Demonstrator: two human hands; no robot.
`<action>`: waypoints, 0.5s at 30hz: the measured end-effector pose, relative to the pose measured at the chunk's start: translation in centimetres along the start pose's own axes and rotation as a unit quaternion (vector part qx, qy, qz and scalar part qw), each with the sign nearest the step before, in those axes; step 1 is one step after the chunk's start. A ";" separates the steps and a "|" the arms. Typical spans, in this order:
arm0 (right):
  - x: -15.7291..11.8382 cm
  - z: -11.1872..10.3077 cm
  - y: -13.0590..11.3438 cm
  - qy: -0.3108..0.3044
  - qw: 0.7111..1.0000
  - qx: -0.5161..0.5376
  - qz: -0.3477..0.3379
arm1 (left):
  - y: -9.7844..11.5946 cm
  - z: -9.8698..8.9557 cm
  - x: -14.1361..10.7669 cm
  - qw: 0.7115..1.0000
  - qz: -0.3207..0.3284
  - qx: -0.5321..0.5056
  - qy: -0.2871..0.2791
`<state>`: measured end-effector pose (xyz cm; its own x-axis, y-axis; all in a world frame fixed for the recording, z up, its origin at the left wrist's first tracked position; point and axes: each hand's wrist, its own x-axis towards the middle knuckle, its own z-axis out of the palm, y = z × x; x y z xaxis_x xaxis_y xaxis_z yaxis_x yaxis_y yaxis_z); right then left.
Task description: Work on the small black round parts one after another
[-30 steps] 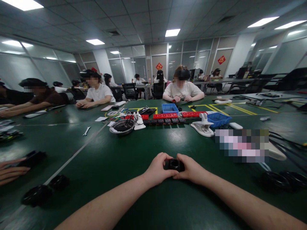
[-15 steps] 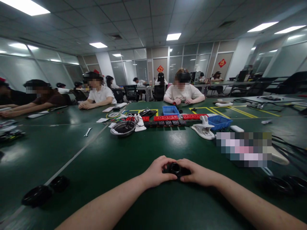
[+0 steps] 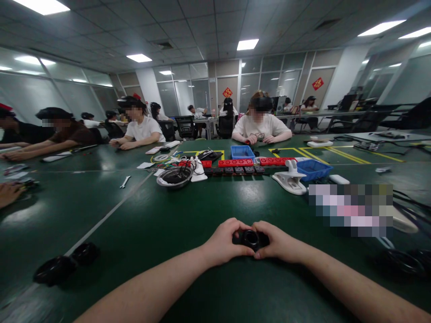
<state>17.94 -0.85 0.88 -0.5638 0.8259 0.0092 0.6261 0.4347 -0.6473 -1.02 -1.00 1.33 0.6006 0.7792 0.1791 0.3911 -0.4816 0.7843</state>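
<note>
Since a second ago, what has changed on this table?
The left hand and right hand have drawn the black ringed part slightly toward the wearer, both still holding it. At the left edge, the dark object under a co-worker's hand has left view; a hand now shows farther away, beside clutter. The wrench and two loose black pieces stayed put.

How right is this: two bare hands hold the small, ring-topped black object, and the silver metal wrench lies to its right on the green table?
Wrong side: the head view shows the wrench lying left of the black object.
</note>
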 end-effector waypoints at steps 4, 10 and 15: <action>0.2 1.4 -0.6 0.087 0.990 -0.092 0.054 | 0.3 0.8 -0.2 0.996 -0.056 0.013 0.072; -0.1 2.3 -1.8 0.138 0.972 -0.177 0.065 | 0.2 0.9 -0.2 0.993 -0.069 0.025 0.097; -0.7 0.5 -1.6 0.041 0.996 -0.072 -0.025 | 0.0 -0.3 -0.1 1.000 -0.002 0.012 0.010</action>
<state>17.08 -2.35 1.51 -0.5541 0.8259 0.1043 0.6728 0.5181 -0.5281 -1.28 -0.99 1.50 0.5839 0.7898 0.1878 0.4103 -0.4868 0.7712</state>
